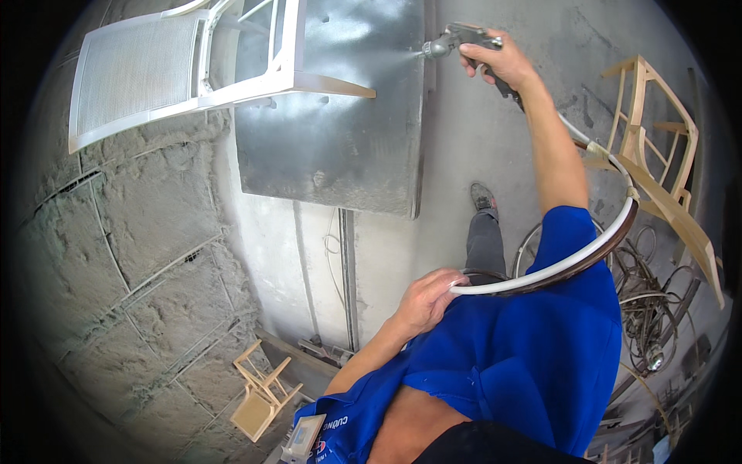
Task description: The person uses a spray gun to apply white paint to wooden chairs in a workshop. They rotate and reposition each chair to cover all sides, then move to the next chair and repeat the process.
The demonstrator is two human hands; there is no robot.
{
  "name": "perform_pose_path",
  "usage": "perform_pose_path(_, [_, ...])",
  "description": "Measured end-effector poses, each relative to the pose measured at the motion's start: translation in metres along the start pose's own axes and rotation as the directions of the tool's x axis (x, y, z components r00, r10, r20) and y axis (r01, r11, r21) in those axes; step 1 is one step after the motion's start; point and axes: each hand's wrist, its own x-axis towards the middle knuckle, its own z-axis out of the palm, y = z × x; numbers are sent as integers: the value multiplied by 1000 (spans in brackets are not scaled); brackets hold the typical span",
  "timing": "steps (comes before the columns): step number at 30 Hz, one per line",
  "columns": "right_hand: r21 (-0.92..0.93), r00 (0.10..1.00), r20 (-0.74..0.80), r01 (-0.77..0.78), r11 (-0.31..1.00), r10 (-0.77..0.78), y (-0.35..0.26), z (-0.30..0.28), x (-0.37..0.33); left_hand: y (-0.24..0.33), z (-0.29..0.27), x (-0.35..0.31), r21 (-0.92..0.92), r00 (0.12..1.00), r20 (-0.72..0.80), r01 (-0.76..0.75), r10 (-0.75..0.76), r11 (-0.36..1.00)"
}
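Observation:
My right hand (502, 60) is wrapped round a spray gun (442, 46) at the top of the view. A pale mist leaves its nozzle toward the left. To the left is a chair (197, 100), mostly white with a woven panel, lying tipped over a dark metal sheet (332, 162). One of its legs shows bare wood toward its end, pointing at the gun. My left hand (433, 298), low near my body, is closed on a white hose (553, 272). The hose loops with a dark one up toward the gun.
Unpainted wooden chair frames (657, 147) stand at the right. Below them lies a tangle of hoses (649, 309) on the floor. Another small wooden chair (263, 390) is at the lower left, beside grey, dust-coated filter panels (147, 255). A shoe (484, 199) shows on the concrete.

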Motion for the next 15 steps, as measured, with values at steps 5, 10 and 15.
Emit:
perform_pose_path(5, [17, 937, -156, -314, 949, 313, 80, 37, 53, -10, -23, -21, -20, 990, -19, 142, -142, 990])
perform_pose_path(10, [17, 838, -367, -428, 904, 404, 147, 76, 52, -40, -47, -65, -138, 949, -104, 282, -297, 949])
perform_pose_path(15, [269, 643, -627, -350, 897, 439, 171, 138, -22, -102, -86, -116, -248, 952, -152, 225, -267, 942])
